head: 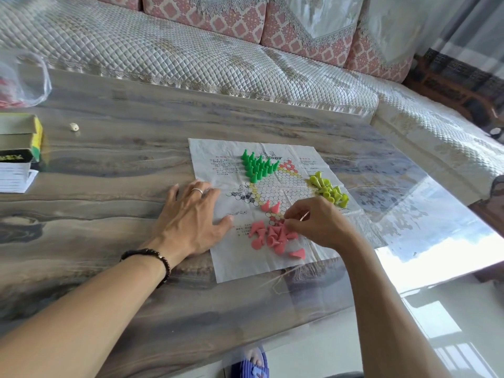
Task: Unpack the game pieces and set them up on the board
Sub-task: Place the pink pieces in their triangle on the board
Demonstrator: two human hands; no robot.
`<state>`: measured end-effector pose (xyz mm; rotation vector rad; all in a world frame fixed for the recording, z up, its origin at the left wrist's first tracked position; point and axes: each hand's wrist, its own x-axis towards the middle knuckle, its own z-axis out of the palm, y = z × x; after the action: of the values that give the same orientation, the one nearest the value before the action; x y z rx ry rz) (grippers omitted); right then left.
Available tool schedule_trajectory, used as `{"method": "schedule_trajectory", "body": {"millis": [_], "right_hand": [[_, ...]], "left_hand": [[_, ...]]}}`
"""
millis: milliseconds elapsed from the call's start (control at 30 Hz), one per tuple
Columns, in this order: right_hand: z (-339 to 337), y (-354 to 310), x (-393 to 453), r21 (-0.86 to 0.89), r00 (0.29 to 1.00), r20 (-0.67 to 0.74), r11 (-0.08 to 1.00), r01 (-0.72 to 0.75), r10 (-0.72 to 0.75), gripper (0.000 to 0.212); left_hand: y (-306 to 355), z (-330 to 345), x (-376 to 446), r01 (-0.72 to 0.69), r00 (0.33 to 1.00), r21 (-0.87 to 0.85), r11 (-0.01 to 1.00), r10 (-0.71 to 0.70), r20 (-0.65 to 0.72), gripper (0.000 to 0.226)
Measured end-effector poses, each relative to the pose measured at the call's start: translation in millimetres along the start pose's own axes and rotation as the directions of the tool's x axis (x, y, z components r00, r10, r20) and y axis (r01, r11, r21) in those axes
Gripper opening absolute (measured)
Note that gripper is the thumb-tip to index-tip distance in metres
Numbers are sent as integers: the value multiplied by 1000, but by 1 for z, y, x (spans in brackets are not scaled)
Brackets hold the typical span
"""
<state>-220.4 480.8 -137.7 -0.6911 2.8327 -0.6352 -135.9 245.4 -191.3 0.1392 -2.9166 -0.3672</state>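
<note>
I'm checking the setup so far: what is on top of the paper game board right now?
On the paper game board: upright green pieces, yellow-green pieces, two standing pink pieces and a tumbled pink heap. The left hand presses its edge; the right hand covers some pink ones.

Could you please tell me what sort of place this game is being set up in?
Most likely a home living room: a sofa with quilted covers and patterned cushions runs behind a low, glossy coffee table, where the paper game board lies spread.

Wood-grain table (114,268) under paper board (275,186), box (20,140), plastic bag (24,80).
</note>
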Motion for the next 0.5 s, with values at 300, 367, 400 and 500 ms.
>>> {"method": "schedule_trajectory", "body": {"millis": [300, 367, 400, 500], "right_hand": [[3, 8, -1, -21, 1000, -23, 1000, 8, -8, 17], [3, 11, 1, -22, 996, -88, 1000, 15, -17, 20], [2, 11, 3, 2, 992, -123, 1000, 15, -15, 19], [1, 11, 8, 115, 974, -225, 993, 15, 11, 14]], "left_hand": [[-1, 2, 1, 6, 1000, -11, 1000, -6, -8, 78], [-1, 2, 1, 8, 1000, -15, 1000, -8, -11, 78], [-1, 2, 1, 8, 1000, -11, 1000, -8, -11, 78], [-2, 4, 2, 2, 1000, 5, 1000, -2, -15, 78]]}}
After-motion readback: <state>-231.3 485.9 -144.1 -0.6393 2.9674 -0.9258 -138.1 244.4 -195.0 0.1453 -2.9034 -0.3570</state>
